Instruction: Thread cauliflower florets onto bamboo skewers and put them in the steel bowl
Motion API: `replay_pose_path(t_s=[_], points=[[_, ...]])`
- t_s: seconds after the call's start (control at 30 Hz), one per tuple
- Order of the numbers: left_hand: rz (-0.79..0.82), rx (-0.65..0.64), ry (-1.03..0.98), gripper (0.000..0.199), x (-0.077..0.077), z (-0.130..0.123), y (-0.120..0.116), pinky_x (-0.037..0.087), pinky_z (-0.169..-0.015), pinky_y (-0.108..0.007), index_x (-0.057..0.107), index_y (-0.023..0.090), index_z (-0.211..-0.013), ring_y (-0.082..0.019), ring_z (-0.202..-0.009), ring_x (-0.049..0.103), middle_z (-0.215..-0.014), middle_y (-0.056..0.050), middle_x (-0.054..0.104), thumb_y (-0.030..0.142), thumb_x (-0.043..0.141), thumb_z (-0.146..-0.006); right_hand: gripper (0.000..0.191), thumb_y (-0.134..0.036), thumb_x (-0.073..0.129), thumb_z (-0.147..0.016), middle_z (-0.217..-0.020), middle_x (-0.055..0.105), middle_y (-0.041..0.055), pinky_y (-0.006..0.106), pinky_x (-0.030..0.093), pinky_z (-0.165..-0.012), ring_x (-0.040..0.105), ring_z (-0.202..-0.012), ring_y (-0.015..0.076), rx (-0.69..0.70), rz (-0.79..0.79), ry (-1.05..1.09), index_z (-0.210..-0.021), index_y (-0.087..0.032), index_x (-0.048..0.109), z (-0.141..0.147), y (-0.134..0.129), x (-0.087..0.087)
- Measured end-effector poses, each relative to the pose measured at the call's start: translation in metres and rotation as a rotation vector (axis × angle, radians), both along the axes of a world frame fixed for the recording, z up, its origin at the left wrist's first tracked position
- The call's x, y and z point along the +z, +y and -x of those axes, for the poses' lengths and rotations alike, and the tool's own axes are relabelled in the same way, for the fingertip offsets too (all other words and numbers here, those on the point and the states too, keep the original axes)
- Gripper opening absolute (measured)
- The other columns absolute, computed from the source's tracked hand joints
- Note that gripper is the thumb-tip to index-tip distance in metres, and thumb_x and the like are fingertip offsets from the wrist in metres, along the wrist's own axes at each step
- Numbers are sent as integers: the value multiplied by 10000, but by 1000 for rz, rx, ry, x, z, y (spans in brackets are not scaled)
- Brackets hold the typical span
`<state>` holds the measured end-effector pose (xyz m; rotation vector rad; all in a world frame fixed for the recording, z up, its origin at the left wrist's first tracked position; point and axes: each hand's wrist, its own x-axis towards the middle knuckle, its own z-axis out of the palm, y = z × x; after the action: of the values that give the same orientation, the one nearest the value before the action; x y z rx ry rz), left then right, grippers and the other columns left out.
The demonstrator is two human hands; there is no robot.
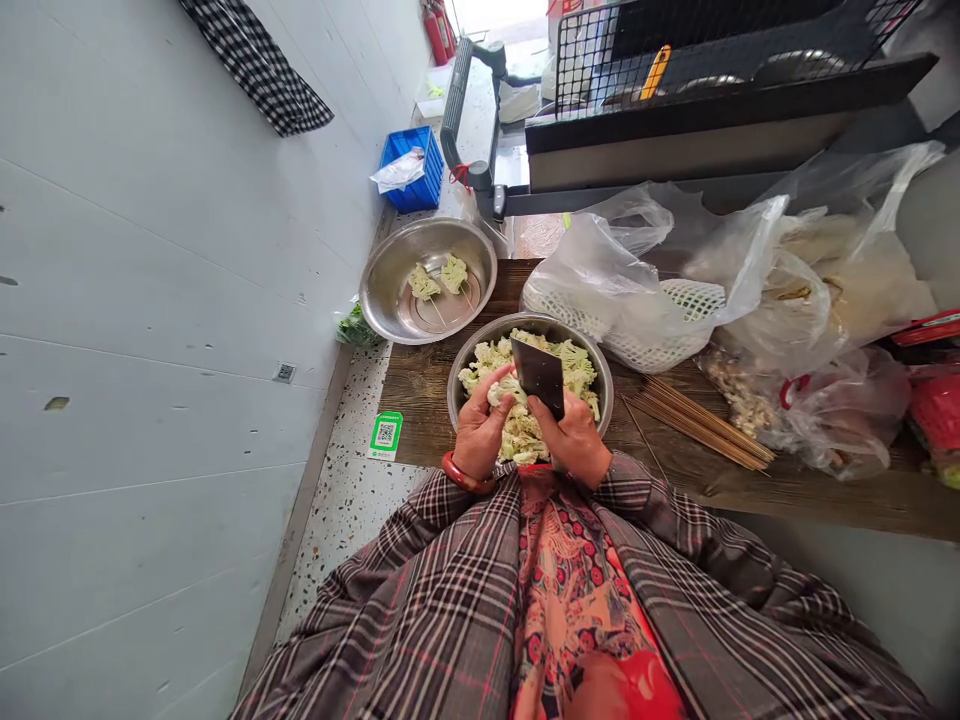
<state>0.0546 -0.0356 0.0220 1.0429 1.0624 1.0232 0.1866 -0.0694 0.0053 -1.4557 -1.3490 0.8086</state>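
Note:
Over a metal bowl point(455, 385) filled with cauliflower florets point(574, 368), my left hand point(481, 425) is closed around a piece of cauliflower point(504, 388). A reddish bangle circles that wrist. My right hand point(574, 435) grips a broad dark-bladed knife point(538, 375), its blade upright beside the piece; the handle is mostly hidden by my fingers. Behind to the left stands a wider metal basin point(375, 290) with two skewered cauliflower pieces point(439, 278) lying in it. Right of the bowl, a bundle of thin wooden skewers point(709, 425) rests on the dark wooden table point(810, 500).
Clear plastic bags point(645, 260) with white foam netting crowd the table's back right. A black mesh rack point(720, 110) stands behind them. A white wall point(150, 400) closes the left side. A blue basket point(412, 170) and a green QR card point(385, 435) are nearby.

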Motion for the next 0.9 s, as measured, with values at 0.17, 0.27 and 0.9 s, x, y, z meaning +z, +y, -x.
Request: replay_pose_path(t_s=[0.17,0.27,0.9], points=[[178,-63,-202,434,-11,4,7,423,-1000,-342,599,251,-1191,-189,-1143,546,-1273,-47,582,308,666,-765,352,-457,457,-881,-735,663,38,302,495,-662,609,-678,187,-17,115,121,-848,-186,679,-6,4,-9],[270,-109,-269,422,-16,7,11,455,-952,-327,610,224,-1159,-182,-1107,561,-1294,-61,559,314,675,-752,344,-448,461,-878,-778,679,43,305,493,-693,621,-726,194,2,116,153,-871,-187,685,-10,4,-12],[-861,-253,1006,189,-11,17,6,164,-1124,-517,655,240,-967,-224,-1029,514,-912,-49,618,228,530,-826,302,-364,414,-908,-725,595,45,260,421,-645,546,-666,155,21,22,-95,-724,-177,564,0,1,-11]])
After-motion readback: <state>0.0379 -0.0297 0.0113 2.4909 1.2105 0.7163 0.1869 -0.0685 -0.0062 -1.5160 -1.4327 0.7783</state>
